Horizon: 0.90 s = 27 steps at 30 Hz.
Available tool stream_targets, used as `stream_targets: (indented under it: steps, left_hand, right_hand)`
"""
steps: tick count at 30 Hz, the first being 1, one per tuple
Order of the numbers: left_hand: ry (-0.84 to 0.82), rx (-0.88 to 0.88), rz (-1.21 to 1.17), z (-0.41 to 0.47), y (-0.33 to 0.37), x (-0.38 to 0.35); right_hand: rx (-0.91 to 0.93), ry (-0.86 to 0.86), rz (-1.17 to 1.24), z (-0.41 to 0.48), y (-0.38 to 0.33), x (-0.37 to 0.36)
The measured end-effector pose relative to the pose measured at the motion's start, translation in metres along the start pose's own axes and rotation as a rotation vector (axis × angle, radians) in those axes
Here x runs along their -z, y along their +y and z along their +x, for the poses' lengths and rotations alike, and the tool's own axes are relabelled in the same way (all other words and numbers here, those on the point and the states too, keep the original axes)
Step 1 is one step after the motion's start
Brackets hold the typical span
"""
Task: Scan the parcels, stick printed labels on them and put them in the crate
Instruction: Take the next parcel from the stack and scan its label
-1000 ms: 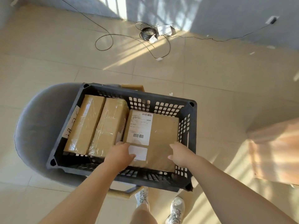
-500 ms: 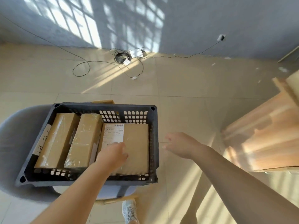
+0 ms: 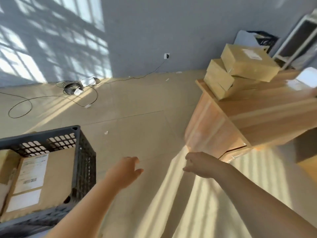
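Over bare floor, the left hand (image 3: 123, 172) and right hand (image 3: 199, 164) hang loose and hold nothing. A labelled parcel (image 3: 42, 179) lies in the crate (image 3: 84, 162), near left; more parcels (image 3: 240, 71) sit far right.

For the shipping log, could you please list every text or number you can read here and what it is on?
White shipping label on the flat brown parcel in the black plastic crate: print and barcodes, too blurred to read.
White label on the top cardboard box on the wooden desk: also unreadable.
No other text.
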<state>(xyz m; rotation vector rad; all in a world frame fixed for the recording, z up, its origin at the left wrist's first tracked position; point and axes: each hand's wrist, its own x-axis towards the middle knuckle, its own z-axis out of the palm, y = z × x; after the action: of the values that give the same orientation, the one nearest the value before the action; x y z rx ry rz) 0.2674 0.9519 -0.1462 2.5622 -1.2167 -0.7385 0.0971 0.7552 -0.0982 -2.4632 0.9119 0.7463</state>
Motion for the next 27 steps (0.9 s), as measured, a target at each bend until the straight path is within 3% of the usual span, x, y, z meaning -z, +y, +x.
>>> stream_targets:
  steps: [14, 27]
  left_hand:
    - [-0.05, -0.232, 0.115, 0.137, 0.181, -0.03]
    - [0.054, -0.282, -0.168, 0.323, 0.336, 0.026]
  right_hand:
    - [-0.276, 0.076, 0.146, -0.017, 0.221, 0.067]
    - [-0.477, 0.407, 0.281, 0.085, 0.356, 0.221]
